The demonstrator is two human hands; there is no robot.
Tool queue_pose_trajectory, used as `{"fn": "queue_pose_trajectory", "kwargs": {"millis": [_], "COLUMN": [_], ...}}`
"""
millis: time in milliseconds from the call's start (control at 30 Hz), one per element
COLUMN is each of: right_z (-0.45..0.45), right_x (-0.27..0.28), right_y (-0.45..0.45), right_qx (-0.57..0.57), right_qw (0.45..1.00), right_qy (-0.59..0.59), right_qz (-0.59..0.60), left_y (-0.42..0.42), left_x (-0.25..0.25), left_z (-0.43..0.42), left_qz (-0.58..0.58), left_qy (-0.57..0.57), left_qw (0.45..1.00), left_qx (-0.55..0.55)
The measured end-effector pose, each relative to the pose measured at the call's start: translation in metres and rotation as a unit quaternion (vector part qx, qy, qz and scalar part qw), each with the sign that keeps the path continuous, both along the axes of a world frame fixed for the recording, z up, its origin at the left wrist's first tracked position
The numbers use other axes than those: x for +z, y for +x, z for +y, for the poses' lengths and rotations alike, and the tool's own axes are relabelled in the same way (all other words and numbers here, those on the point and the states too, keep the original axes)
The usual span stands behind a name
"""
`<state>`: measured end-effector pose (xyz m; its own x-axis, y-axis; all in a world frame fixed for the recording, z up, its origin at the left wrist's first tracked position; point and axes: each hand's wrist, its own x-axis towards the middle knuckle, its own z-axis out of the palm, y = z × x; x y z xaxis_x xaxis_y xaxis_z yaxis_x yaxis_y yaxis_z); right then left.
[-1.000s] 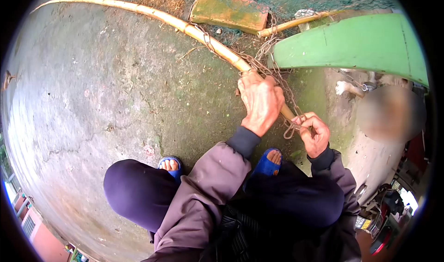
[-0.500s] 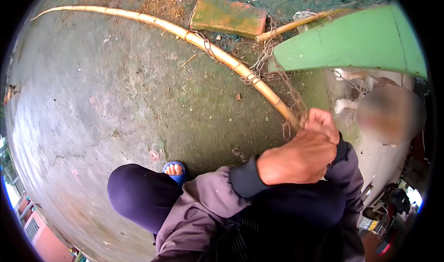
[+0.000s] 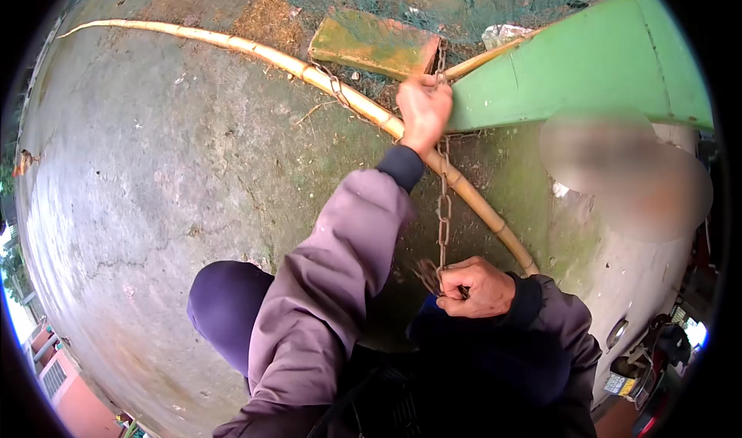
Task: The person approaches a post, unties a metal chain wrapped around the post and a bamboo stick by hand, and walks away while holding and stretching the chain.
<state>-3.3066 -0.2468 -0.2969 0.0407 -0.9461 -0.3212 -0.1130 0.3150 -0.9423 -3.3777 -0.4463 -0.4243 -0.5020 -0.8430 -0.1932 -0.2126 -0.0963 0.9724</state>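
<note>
A long bamboo pole (image 3: 485, 206) slants across the ground, thin at its far left tip. My left hand (image 3: 427, 112) is closed on a rusty chain (image 3: 444, 229), right over the pole and beside the tip of a green panel (image 3: 556, 79). From there the chain hangs down across the pole to my right hand (image 3: 479, 287), whose fingers are closed on it. A bunch of links sticks out past those fingers. Another stretch of chain (image 3: 335, 85) lies over the pole on the left, close to a mossy brick (image 3: 371, 42).
A second bamboo piece (image 3: 491, 56) runs behind the green panel. Green netting (image 3: 479, 5) spreads along the back. Cracked, damp concrete (image 3: 154, 191) extends on the left. Two blurred patches (image 3: 653, 191) hide something at the right. My knee (image 3: 228, 310) is at the lower left.
My hands were together at the pole's near end. Now my left hand is up by the brick and panel, my right hand is lower, and the chain stretches between them.
</note>
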Motion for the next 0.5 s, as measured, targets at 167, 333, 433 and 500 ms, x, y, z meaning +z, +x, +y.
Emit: {"fn": "queue_pose_trajectory", "kwargs": {"millis": [167, 333, 433, 500], "right_z": [-0.006, -0.011, -0.02, -0.028], "right_x": [-0.003, -0.011, -0.012, -0.011], "right_y": [0.004, 0.011, 0.013, 0.016], "right_qx": [-0.006, 0.014, 0.014, 0.018], "right_qw": [1.0, 0.999, 0.999, 0.997], "right_qy": [-0.014, -0.026, -0.029, -0.058], "right_qz": [-0.002, 0.024, 0.022, 0.04], "left_y": [0.0, 0.0, 0.006, 0.01], "left_x": [-0.019, -0.007, -0.014, -0.008], "left_z": [-0.019, -0.031, -0.032, -0.038], "left_qz": [0.049, 0.047, 0.06, 0.137], "left_qy": [0.181, 0.307, 0.248, 0.293], "left_qw": [0.982, 0.951, 0.967, 0.946], "left_qx": [-0.024, -0.012, -0.003, -0.019]}}
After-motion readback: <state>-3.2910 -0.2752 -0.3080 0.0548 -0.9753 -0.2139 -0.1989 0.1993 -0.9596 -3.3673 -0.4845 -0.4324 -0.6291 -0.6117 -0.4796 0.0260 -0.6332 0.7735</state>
